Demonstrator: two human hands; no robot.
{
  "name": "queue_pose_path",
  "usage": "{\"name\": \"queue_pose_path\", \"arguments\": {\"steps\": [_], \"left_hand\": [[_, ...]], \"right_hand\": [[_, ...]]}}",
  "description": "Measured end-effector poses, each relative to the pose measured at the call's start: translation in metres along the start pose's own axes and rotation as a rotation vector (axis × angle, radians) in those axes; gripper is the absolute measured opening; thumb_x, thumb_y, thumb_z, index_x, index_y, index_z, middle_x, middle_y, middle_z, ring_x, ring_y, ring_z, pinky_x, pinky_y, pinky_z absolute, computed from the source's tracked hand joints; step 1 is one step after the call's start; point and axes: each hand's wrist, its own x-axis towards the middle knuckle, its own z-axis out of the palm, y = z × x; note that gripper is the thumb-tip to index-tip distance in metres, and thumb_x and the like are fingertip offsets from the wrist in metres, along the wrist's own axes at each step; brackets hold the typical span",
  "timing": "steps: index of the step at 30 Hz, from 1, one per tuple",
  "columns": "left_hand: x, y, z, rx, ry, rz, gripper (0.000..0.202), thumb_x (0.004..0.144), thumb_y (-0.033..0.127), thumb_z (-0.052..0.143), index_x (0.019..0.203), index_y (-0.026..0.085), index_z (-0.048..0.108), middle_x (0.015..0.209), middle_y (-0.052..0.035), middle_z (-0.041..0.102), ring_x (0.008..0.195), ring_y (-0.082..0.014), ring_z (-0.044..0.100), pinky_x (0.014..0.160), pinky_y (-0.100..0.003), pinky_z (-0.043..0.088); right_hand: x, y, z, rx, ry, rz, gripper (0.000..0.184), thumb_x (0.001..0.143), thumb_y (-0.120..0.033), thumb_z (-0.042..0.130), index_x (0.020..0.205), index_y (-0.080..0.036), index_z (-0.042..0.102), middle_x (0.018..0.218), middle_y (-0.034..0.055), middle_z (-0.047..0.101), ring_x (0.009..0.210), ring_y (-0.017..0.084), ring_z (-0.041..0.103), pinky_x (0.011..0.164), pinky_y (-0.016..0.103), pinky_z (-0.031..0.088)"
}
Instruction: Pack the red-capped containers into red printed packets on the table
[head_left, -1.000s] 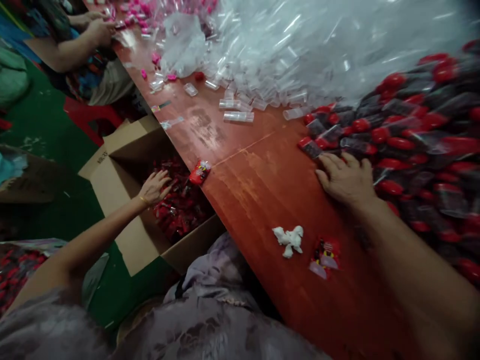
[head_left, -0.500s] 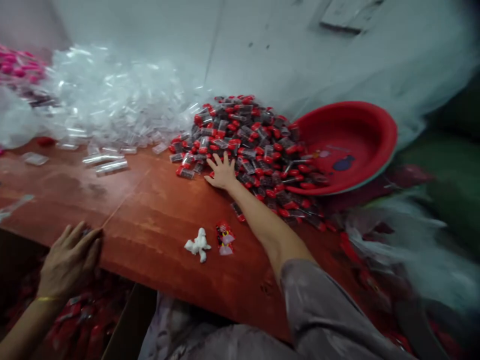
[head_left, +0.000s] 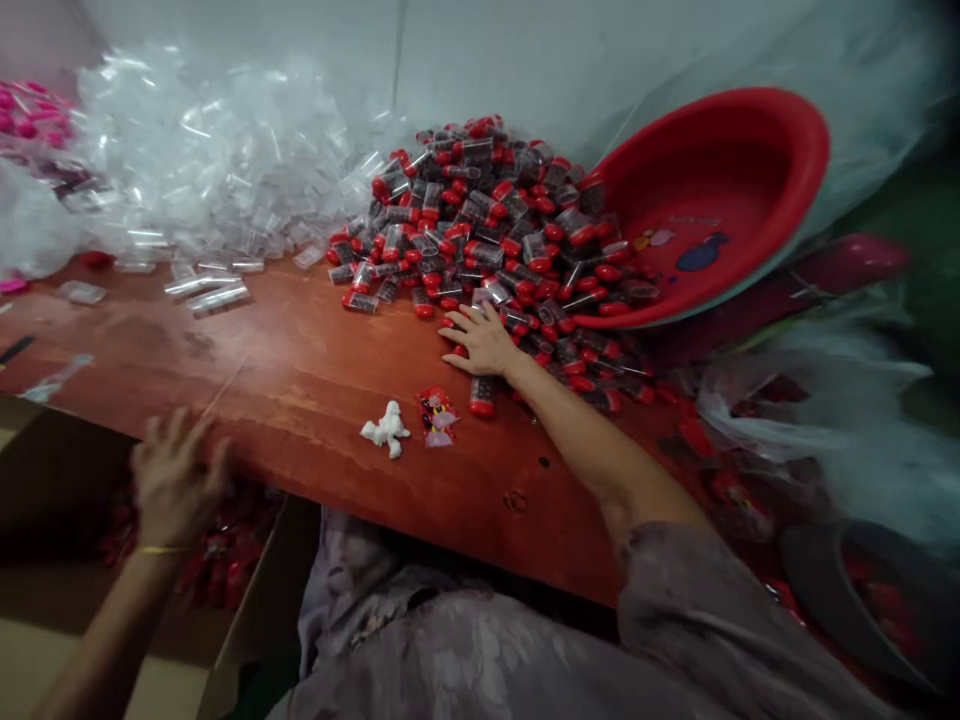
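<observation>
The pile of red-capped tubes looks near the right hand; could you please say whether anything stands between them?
Nothing visible does: the right hand is at the near edge of the pile of red-capped tubes. The white lump and red packet lie nearer the person, out of the way.

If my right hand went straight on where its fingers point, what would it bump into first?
Probably the pile of red-capped tubes. They lie just past the right hand's spread fingers, though it's hard to tell whether the fingertips already touch them.
</observation>
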Motion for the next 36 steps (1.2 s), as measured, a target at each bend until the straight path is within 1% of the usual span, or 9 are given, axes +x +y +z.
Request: {"name": "queue_pose_path", "arguments": {"steps": [2,4,8,15,20,23,26,30,36], "left_hand": [[0.008,0.057,0.012,-0.046,-0.013,0.147,0.044,0.085,0.037,0.042,0.129,0.031,0.047,0.141,-0.0067,0.044,0.138,-0.0294,0.025,0.108,-0.052,0.025],[0.013,0.106,0.027,-0.071,-0.068,0.234,0.038,0.086,0.041,0.042,0.119,0.028,0.057,0.136,-0.0082,0.051,0.135,-0.0296,0.032,0.107,-0.050,0.028],[0.016,0.160,0.052,-0.061,-0.111,0.305,0.040,0.087,0.044,0.041,0.117,0.026,0.060,0.136,-0.0096,0.050,0.133,-0.0319,0.034,0.106,-0.050,0.029],[0.017,0.164,0.057,0.026,-0.140,0.277,0.039,0.087,0.043,0.041,0.116,0.027,0.063,0.126,-0.0095,0.059,0.130,-0.0367,0.037,0.102,-0.053,0.030],[0.013,0.157,0.045,0.089,-0.137,0.331,0.026,0.085,0.038,0.047,0.095,0.031,0.071,0.110,-0.0041,0.068,0.128,-0.0349,0.041,0.104,-0.056,0.025],[0.016,0.166,0.036,0.089,-0.087,0.337,0.027,0.084,0.041,0.048,0.093,0.030,0.071,0.114,-0.0051,0.066,0.127,-0.0340,0.043,0.105,-0.056,0.024],[0.029,0.193,0.037,0.020,-0.047,0.368,0.034,0.087,0.043,0.043,0.107,0.029,0.067,0.128,-0.0069,0.058,0.130,-0.0306,0.040,0.106,-0.053,0.025],[0.050,0.230,0.061,-0.002,-0.180,0.378,0.033,0.084,0.042,0.049,0.108,0.027,0.066,0.132,-0.0100,0.054,0.132,-0.0343,0.035,0.105,-0.055,0.026],[0.045,0.228,0.086,0.031,-0.235,0.377,0.028,0.086,0.038,0.048,0.101,0.028,0.069,0.127,-0.0092,0.058,0.134,-0.0361,0.030,0.106,-0.059,0.021]], "right_hand": [[-0.012,-0.001,-0.002,0.003,-0.024,-0.047,0.052,0.087,-0.052,0.044,0.126,-0.019,0.055,0.141,0.0109,0.043,0.133,0.032,0.029,0.108,0.057,0.006],[-0.024,-0.003,-0.005,0.005,-0.038,-0.075,0.051,0.087,-0.052,0.043,0.125,-0.020,0.056,0.142,0.0101,0.042,0.134,0.033,0.027,0.108,0.058,0.006],[-0.053,-0.016,-0.020,0.032,0.020,-0.013,0.049,0.088,-0.048,0.044,0.128,-0.020,0.053,0.146,0.0111,0.037,0.137,0.035,0.021,0.108,0.060,0.008],[-0.123,-0.070,-0.056,0.218,0.216,0.255,0.039,0.089,-0.040,0.045,0.117,-0.017,0.060,0.135,0.0122,0.050,0.135,0.029,0.032,0.108,0.053,0.026],[-0.177,-0.108,-0.050,0.393,0.366,0.342,0.028,0.087,-0.035,0.048,0.105,-0.022,0.065,0.124,0.0093,0.061,0.126,0.026,0.046,0.105,0.051,0.036],[-0.200,-0.123,-0.039,0.476,0.450,0.459,0.024,0.087,-0.033,0.048,0.099,-0.025,0.068,0.116,0.0077,0.065,0.118,0.025,0.054,0.100,0.050,0.042],[-0.210,-0.136,-0.028,0.549,0.528,0.557,0.024,0.088,-0.030,0.046,0.094,-0.027,0.069,0.107,0.0068,0.069,0.108,0.024,0.061,0.094,0.046,0.049],[-0.206,-0.150,-0.019,0.574,0.549,0.540,0.024,0.088,-0.028,0.047,0.091,-0.026,0.070,0.102,0.0069,0.071,0.102,0.023,0.064,0.091,0.045,0.051],[-0.201,-0.156,-0.016,0.606,0.474,0.480,0.026,0.088,-0.028,0.045,0.090,-0.028,0.071,0.099,0.0045,0.072,0.098,0.023,0.065,0.089,0.045,0.050]]}}
